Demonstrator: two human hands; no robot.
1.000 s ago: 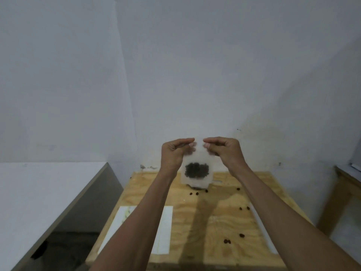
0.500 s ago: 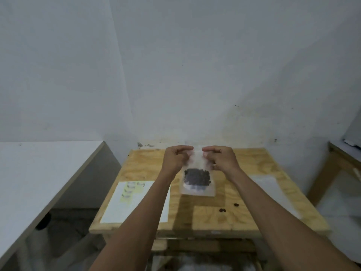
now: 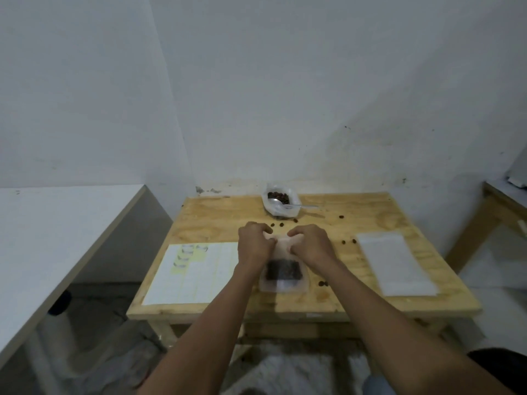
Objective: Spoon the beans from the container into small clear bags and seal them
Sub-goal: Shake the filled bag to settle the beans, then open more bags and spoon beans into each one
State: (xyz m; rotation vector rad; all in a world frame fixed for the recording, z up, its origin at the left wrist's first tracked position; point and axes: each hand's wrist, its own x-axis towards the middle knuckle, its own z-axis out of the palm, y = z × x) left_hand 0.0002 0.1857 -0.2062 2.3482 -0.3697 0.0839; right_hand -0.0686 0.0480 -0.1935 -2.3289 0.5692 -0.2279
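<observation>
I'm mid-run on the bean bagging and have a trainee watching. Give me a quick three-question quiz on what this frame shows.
1. True or false: the spoon lies on the sheet of paper.
2. Multiple choice: the left hand and right hand both pinch which part of the small clear bag? A) its top edge B) its bottom edge C) its side seams
3. Fill in: loose beans lie scattered on the ___ table.

Key
1. False: its bowl sits in the bean container at the far edge.
2. A; the beans sit in the bag's lower part.
3. wooden
</observation>
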